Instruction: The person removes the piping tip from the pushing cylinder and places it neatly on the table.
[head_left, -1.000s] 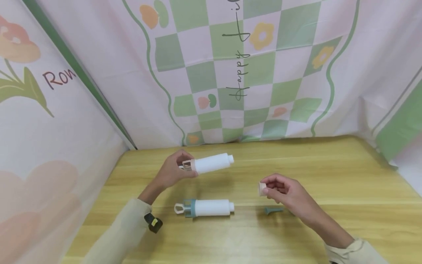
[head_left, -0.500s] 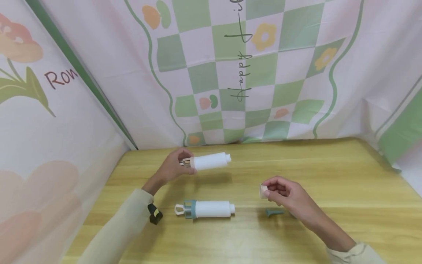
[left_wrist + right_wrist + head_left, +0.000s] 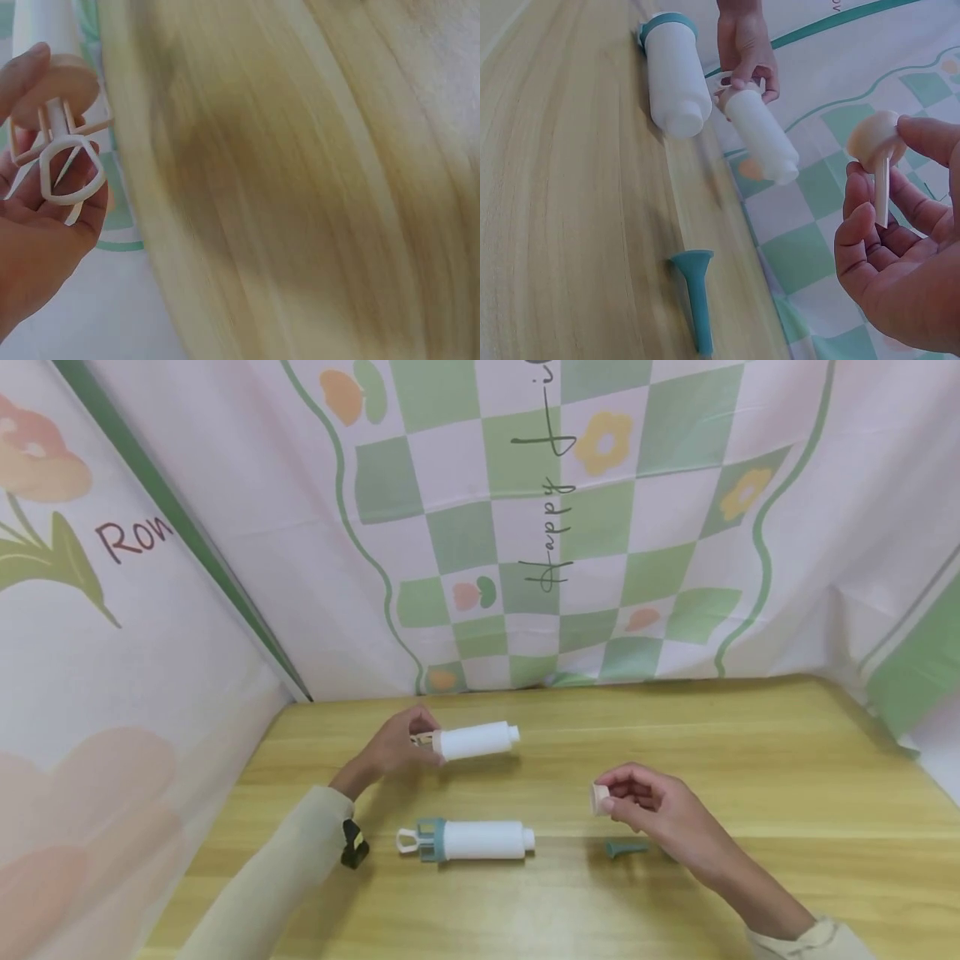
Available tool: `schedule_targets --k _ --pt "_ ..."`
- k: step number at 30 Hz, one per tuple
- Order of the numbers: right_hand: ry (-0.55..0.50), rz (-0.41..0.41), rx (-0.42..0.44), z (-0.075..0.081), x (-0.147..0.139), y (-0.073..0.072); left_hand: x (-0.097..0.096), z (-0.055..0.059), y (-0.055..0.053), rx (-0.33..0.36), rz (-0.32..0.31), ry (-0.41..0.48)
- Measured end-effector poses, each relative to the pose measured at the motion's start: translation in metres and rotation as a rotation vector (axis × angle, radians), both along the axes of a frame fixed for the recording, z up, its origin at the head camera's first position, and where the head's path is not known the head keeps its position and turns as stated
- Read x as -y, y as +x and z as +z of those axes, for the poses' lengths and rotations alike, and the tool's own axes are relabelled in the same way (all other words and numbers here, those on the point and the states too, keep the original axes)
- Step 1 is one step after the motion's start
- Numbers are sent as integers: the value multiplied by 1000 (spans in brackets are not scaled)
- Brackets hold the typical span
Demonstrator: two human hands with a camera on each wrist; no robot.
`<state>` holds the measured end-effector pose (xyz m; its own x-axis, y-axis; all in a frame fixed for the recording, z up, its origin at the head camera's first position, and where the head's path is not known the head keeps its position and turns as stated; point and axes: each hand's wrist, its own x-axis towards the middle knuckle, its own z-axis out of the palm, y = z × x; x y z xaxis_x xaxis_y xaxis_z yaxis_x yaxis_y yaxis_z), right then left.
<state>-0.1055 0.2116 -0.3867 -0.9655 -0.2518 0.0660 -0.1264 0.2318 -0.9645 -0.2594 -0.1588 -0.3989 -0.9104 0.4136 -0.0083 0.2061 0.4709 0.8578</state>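
Observation:
My left hand (image 3: 397,745) grips a white decorating syringe (image 3: 476,741) by its pale peach collar, near the plunger end. The barrel points right, low over the table. In the left wrist view the white plunger ring (image 3: 73,171) shows beside the curled fingers. My right hand (image 3: 667,814) pinches a pale peach nozzle (image 3: 874,142) between thumb and fingers; its narrow stem points toward the palm. Between the arms a second white syringe (image 3: 483,841) lies on its side, with a teal collar (image 3: 431,840). Below the right hand lies a teal nozzle (image 3: 625,849).
The wooden table (image 3: 570,910) runs back to a checkered, flower-printed curtain (image 3: 592,518). A second printed curtain (image 3: 97,677) borders the left side. A dark object with a yellow mark (image 3: 355,843) sits at the left cuff.
The left hand has lowered the peach-collared syringe slightly toward the table and shifted it a little left. My right hand keeps its pinch on the peach nozzle and stays nearly in place.

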Motion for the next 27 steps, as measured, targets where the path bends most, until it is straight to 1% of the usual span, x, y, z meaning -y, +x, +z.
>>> schedule_targets --k 4,5,8,16,24,27 --pt "-11 15 -9 0 0 -1 -2 -4 -2 27 -28 -36" --pt "-15 21 -13 0 0 -1 -1 -9 -5 31 -35 -45" --pt "-25 32 -19 0 1 -1 -2 -12 -5 35 -61 -69" --pt "-14 24 -12 -2 3 -2 0 -18 -5 46 -74 -134" --pt "-23 25 0 -5 0 -3 -1 -22 -9 44 -117 -102" --pt "-27 29 -4 -7 0 -3 -2 -23 -9 59 -127 -88"
